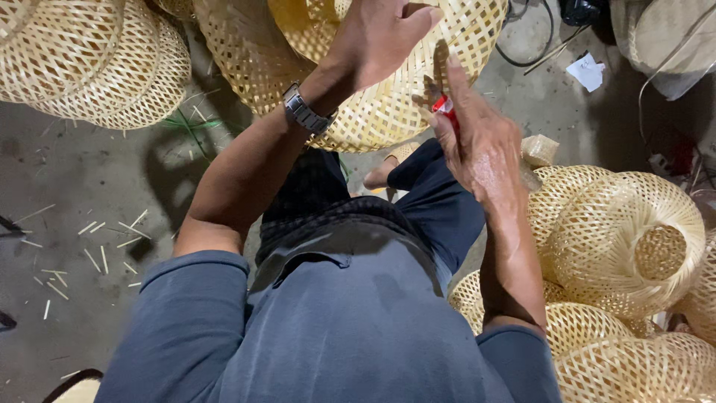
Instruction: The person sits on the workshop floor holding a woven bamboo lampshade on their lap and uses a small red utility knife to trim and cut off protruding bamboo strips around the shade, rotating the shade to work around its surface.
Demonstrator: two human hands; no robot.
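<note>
Woven bamboo basket (pixel 388 89) was held above the lap, over the concrete floor (pixel 82 194). Left hand (pixel 380 37) gripped its rim, fingers curled. Right hand (pixel 477 142) was closed around a red-handled cutter (pixel 441 104) against the weave. Bamboo offcuts (pixel 97 254) lay on the floor at left.

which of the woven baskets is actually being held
The woven basket at top centre: the left hand grips its rim and the right hand presses a red-handled tool against it. The others lie untouched.
</note>
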